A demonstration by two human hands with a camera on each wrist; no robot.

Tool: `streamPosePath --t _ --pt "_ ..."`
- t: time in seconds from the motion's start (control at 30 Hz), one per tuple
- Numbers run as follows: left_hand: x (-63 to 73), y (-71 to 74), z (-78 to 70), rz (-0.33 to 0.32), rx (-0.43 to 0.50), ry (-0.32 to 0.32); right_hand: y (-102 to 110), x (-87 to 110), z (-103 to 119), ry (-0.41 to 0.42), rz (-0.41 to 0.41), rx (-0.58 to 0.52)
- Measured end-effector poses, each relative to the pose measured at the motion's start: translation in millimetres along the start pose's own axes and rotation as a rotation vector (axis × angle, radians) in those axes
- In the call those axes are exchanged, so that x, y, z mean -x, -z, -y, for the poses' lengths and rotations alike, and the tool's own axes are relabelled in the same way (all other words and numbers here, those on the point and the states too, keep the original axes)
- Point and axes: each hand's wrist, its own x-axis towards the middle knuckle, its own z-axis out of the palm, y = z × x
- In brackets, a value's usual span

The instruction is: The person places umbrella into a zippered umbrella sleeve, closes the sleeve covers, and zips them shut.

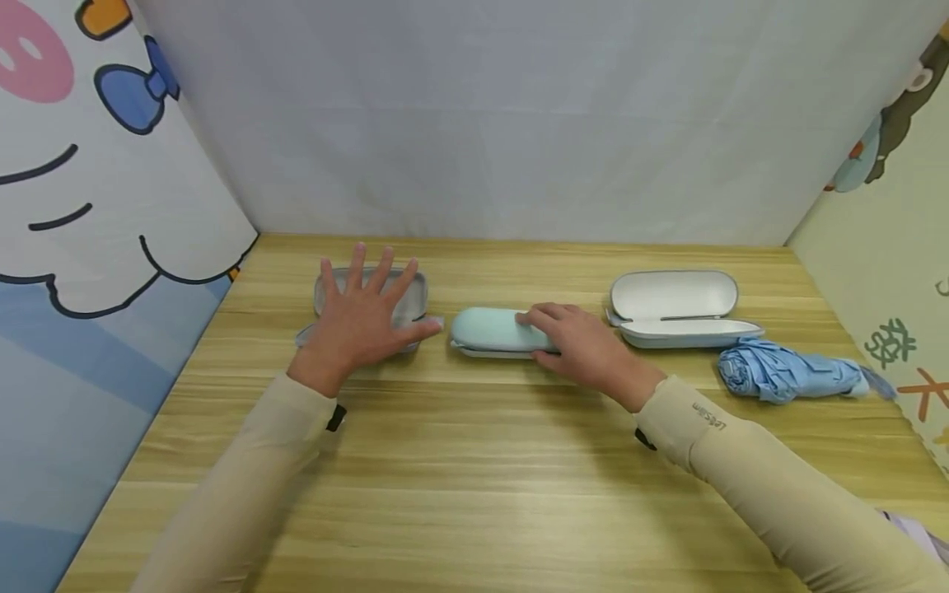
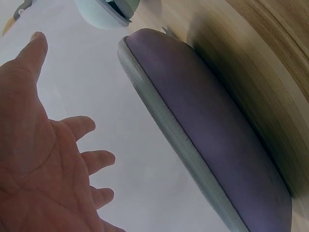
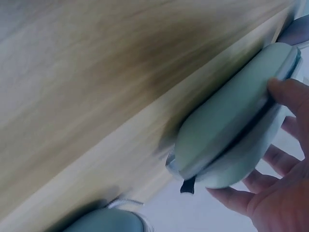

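Note:
With its fingers spread wide, my left hand point(image 1: 359, 325) hovers over an open glasses case point(image 1: 413, 305) with a grey inside. The left wrist view shows that case's purple outer shell point(image 2: 207, 130) and pale rim, apart from the fingers. A mint-green glasses case point(image 1: 482, 329) lies in the middle, its lid down over its base. My right hand point(image 1: 586, 346) grips its right end, fingers on the lid and thumb at the front edge. Seen from the right wrist, a dark gap runs between the mint case's two halves point(image 3: 227, 116), and a black tab point(image 3: 188, 185) sticks out.
To the right, another glasses case point(image 1: 675, 295) stands open with a white inside. A folded light-blue umbrella point(image 1: 793, 371) lies in front of it, near the table's right edge. The wooden table point(image 1: 474, 478) meets a pale cloth wall point(image 1: 504, 123) at the back.

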Motion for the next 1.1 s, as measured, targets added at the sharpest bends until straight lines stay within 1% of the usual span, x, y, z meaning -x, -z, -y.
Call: streamPosePath --t 0.13,0.27,0.43,0.57,0.63,0.77,0.87,1.0,1.1 --pt "0.1 0.0 -0.2 0.008 -0.009 -0.01 2.2 2.2 -1.5 0.003 0.007 -0.016" --pt "1.1 0.0 -1.1 0.018 -0.02 -0.018 3.6 4.9 -4.3 0.007 0.031 -0.011" --pt "2.6 -1.3 -3.6 0.023 -0.019 -0.036 1.8 8.8 -9.4 0.023 0.051 -0.015" --pt "4.2 -4.8 -8.4 0.011 -0.024 -0.064 0.5 11.2 -10.8 0.034 0.048 -0.017" --pt "5.0 -7.2 -12.3 -0.006 -0.029 -0.084 0.7 13.0 -10.5 0.039 0.042 -0.015" --pt "6.1 -13.8 -21.5 -0.032 -0.063 -0.143 1.8 17.5 -8.9 0.042 0.034 -0.02" --pt "6.2 -21.5 -30.1 -0.05 -0.105 -0.2 3.6 21.4 -6.2 0.029 0.03 -0.041" --pt "6.1 -34.9 -42.4 -0.085 -0.129 -0.298 4.7 26.9 -2.1 -0.008 0.019 -0.064" --pt "5.8 -44.4 -52.0 -0.133 -0.134 -0.39 3.8 30.4 0.0 -0.025 0.001 -0.076"
